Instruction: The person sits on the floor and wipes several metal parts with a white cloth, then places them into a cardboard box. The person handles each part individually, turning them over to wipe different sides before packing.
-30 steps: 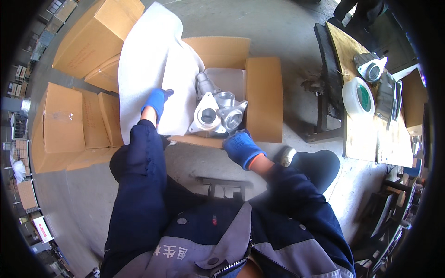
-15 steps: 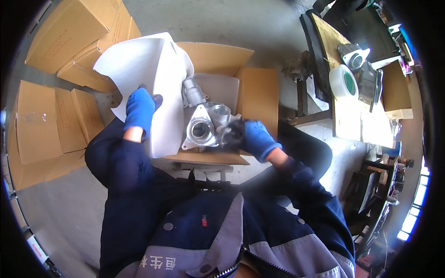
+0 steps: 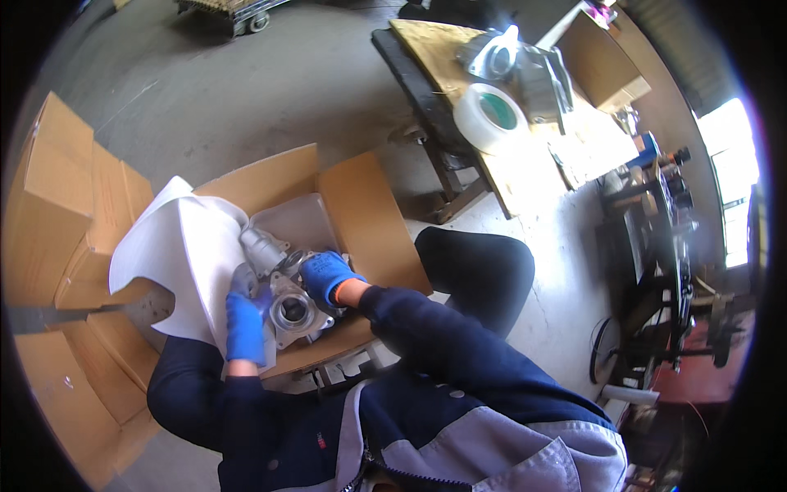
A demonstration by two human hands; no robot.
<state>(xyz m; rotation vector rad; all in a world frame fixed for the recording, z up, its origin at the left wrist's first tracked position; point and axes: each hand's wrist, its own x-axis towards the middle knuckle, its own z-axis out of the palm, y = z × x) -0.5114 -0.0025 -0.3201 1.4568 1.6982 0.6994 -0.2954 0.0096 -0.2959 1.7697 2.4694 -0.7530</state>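
Our single head-worn fisheye looked steeply down, close over the open cardboard box [image 3: 361,221], worktop [image 3: 525,164] beyond.

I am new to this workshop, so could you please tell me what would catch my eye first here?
The grey cast metal part at the centre, gripped by both blue-gloved hands, left hand and right hand, over an open cardboard box. A white foam sheet curls up on its left. On the wooden bench at upper right lies a big roll of tape.

Showing two blue-gloved hands, left hand [image 3: 244,326] and right hand [image 3: 325,275]. Showing one metal casting [image 3: 283,287], one white foam sheet [image 3: 184,254], one open carton [image 3: 361,221], one tape roll [image 3: 490,119].
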